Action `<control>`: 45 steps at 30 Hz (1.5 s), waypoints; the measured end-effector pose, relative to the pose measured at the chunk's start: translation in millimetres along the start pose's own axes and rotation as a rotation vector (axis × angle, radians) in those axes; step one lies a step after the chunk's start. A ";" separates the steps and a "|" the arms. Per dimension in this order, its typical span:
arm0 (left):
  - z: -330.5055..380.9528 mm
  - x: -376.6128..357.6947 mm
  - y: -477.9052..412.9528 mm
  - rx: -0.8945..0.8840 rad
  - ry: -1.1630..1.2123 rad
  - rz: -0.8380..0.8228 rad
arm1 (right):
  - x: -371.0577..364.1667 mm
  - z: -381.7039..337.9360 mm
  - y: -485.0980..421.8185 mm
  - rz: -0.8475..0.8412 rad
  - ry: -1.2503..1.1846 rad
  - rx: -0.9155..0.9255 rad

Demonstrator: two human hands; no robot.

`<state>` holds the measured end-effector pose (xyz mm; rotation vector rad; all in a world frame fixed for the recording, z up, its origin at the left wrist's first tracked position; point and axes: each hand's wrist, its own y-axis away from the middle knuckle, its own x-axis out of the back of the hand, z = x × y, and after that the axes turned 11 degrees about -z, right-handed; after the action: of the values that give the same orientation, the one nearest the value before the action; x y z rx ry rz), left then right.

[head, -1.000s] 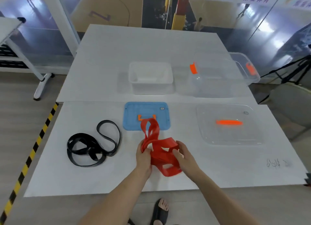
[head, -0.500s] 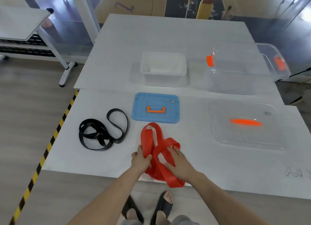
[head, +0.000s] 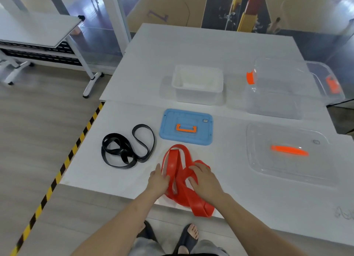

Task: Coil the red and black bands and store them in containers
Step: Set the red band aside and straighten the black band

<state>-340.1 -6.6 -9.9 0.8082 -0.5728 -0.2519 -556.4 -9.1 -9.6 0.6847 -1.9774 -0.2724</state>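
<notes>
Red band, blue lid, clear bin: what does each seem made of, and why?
Red band: probably rubber or latex, slightly glossy; bends in limp loops. Blue lid: opaque matte plastic, moulded rim. Clear bin: glossy transparent plastic; table shows through.

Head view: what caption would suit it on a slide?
Left hand and right hand grip the red band beside the black band.

The setting looks like a makeshift work station set up at the edge of an indoor sports hall. Two plain white tables (head: 268,207) are pushed end to end on a wood-look floor (head: 38,121), with a strip of yellow-and-black hazard tape (head: 57,177) marking the floor beside them. A folding table on casters (head: 38,29) stands to the left. Behind glass panels (head: 99,16) lie a tan court floor with painted lines (head: 172,12) and a padded yellow-and-red pillar (head: 247,16).
</notes>
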 end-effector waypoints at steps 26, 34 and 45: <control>-133.4 234.5 -85.0 0.102 0.304 0.180 | -40.8 -205.0 -218.2 -0.035 -0.282 -0.157; -130.3 243.2 -95.7 0.010 0.639 -0.029 | -47.8 -234.1 -229.7 -0.122 -0.142 -0.285; -132.4 257.0 -91.4 0.005 0.620 -0.103 | -94.9 -249.3 -223.8 -0.133 0.241 -0.185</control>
<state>-53.4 -95.9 -51.6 0.8684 0.0510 -0.0828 -228.3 -113.6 -61.4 0.6953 -1.6573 -0.4275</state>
